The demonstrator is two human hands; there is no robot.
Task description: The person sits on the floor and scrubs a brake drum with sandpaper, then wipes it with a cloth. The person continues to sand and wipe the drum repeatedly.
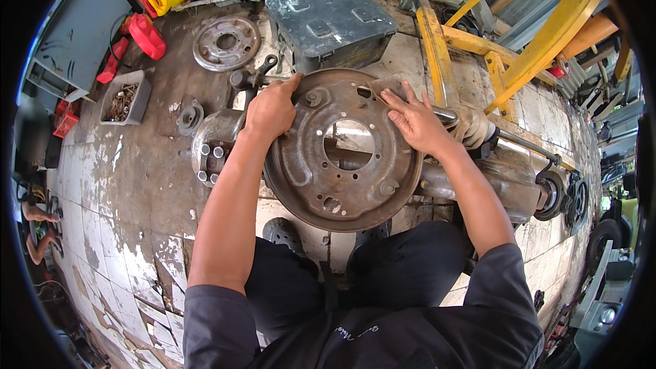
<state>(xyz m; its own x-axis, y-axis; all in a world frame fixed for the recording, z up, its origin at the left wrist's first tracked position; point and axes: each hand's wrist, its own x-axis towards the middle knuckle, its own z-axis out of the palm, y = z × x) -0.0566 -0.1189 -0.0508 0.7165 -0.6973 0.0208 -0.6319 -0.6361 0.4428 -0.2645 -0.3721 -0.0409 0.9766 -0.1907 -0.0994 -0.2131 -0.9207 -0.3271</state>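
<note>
A round, rust-brown brake backing plate [301, 157] with a large center hole stands tilted in front of me, above my knees. At its upper left rim, my left hand [272, 108] is closed on the edge, fingers over the far side. My right hand [417, 119] lies on the upper right of the plate, fingers spread over a small brownish sheet that looks like sandpaper [391, 87], pressed to the metal. Behind and below the plate runs a heavy axle housing [444, 181], partly hidden by it. Its left end carries a flange with several bolts [210, 162].
A second backing plate [227, 42] lies on the floor at far left, near a gray bin of bolts [126, 98]. A dark toolbox [333, 20] stands straight ahead. A yellow steel frame [435, 48] rises at far right. Red and yellow jugs [146, 35] stand at the back left.
</note>
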